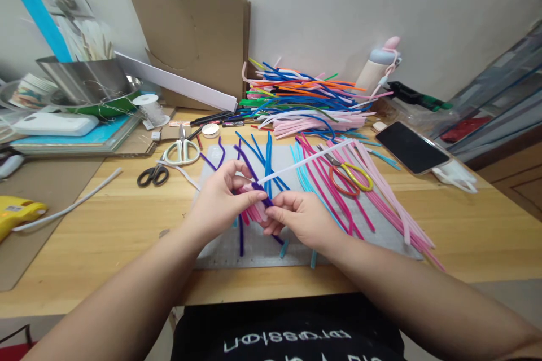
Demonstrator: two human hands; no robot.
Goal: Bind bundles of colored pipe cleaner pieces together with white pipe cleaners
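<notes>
– Black shirt front with white lettering (288, 316), bottom of my feed. Logged. Left hand?

– Left hand (224, 197): thumb and fingers pinched on a bundle of short pink fuzzy stems (253, 213), thumb pressing a dark purple fuzzy stem (267, 202) against it.

– Right?

– Right hand (298, 214): thumb and forefinger clamped on that purple stem, lower down. Two close grips, I'd guess so it sits firm and the bundle doesn't splay.

– Wrapped round, or just across?

– Can't tell from here; fingers cover the join. One thin pale fuzzy stem (305, 159) slants up and right from there.

– Bundle's spot?

– Held over the left part of the flat grey mat (258, 254). Blue fuzzy stems (268, 158) lie beyond it, loose pink fuzzy stems (392, 197) to the right; roughly grouped by colour, probably for quick picking.

– Scissors?

– Red-and-yellow-handled metal scissors (348, 167), resting on pink stems, presumably there for the right hand's reach.

– Back of table?

– Multicoloured heap of fuzzy stems (313, 96) near the wall, likely to leave the mat workable.
</notes>
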